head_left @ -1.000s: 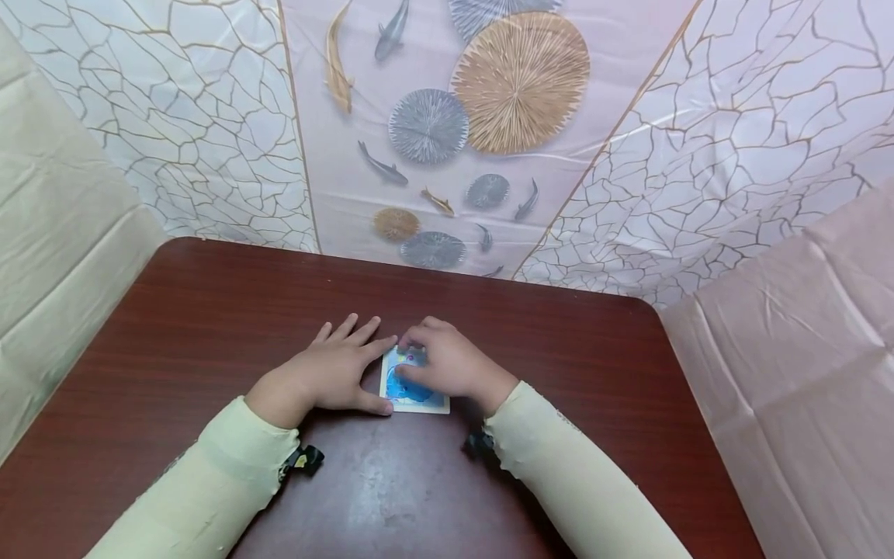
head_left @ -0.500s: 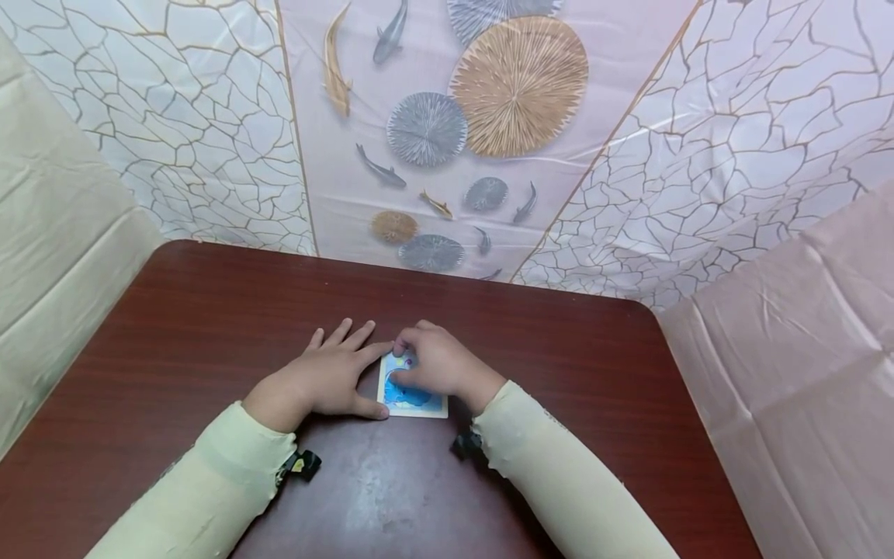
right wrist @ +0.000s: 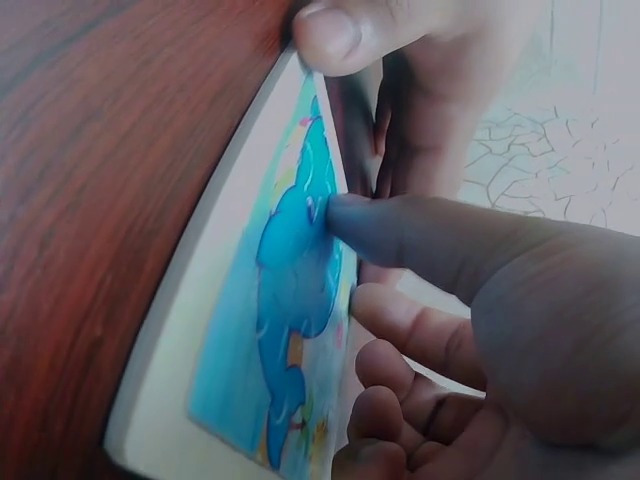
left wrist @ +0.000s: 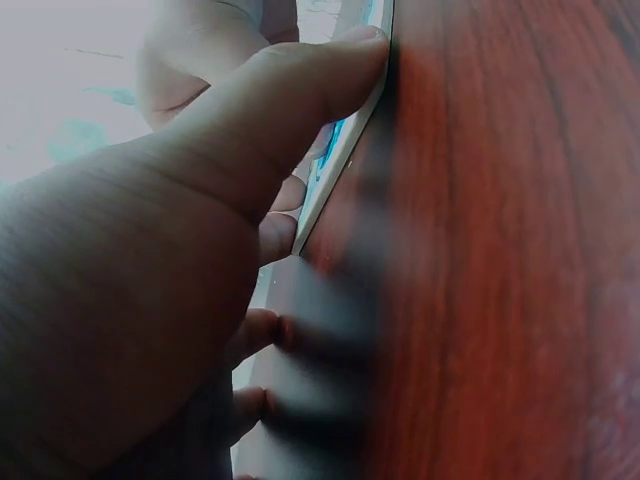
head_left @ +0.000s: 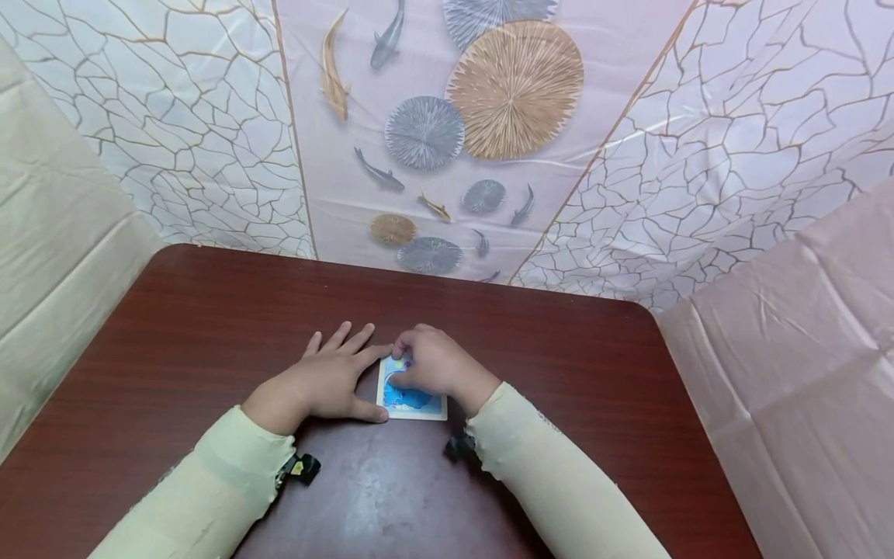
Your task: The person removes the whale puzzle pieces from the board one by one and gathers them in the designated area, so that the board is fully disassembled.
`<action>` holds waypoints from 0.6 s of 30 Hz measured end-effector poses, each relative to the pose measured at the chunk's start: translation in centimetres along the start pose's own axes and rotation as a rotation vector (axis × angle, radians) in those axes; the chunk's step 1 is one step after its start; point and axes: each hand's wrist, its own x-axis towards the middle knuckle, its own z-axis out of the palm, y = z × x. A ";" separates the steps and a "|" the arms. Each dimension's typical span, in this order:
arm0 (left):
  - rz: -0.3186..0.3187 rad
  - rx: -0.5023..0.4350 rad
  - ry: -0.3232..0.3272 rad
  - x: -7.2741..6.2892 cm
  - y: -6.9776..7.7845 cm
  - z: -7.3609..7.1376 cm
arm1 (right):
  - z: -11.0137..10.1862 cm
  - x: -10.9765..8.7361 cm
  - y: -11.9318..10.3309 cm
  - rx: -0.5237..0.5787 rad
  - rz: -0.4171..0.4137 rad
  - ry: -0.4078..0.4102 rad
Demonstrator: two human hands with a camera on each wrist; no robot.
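A small white-bordered picture board (head_left: 414,402) lies flat on the table, showing a blue cartoon sea animal (right wrist: 288,265) on a light blue ground. My left hand (head_left: 324,384) rests to its left with fingers spread, thumb at the near left corner and index finger at the far one. Over the board, my right hand (head_left: 440,365) touches the blue picture with the thumb tip. Its index finger bends down toward the far edge, and the other fingers curl loosely. The right hand hides the board's upper right part in the head view. The left thumb (left wrist: 335,75) overlaps the board's edge in the left wrist view.
The dark red-brown wooden table (head_left: 580,435) has rounded far corners. Behind it hangs a patterned cloth (head_left: 419,178) with fish and round discs. Plain pale cloth (head_left: 63,233) closes in the left side, and another pale cloth (head_left: 803,373) the right. Black straps sit at both wrists.
My right hand has come slightly left and down, its thumb and index finger settling on the board. The left hand keeps its place at the board's left edge. The view shifts slightly.
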 end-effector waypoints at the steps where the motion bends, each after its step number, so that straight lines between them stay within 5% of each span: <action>1: 0.000 0.001 0.000 0.0 0.0 0.0 | 0.0 0.0 -0.1 -0.001 0.002 0.001; 18: -0.009 -0.005 0.000 0.1 0.1 0.1 | -0.7 0.5 -1.2 -0.017 0.094 -0.091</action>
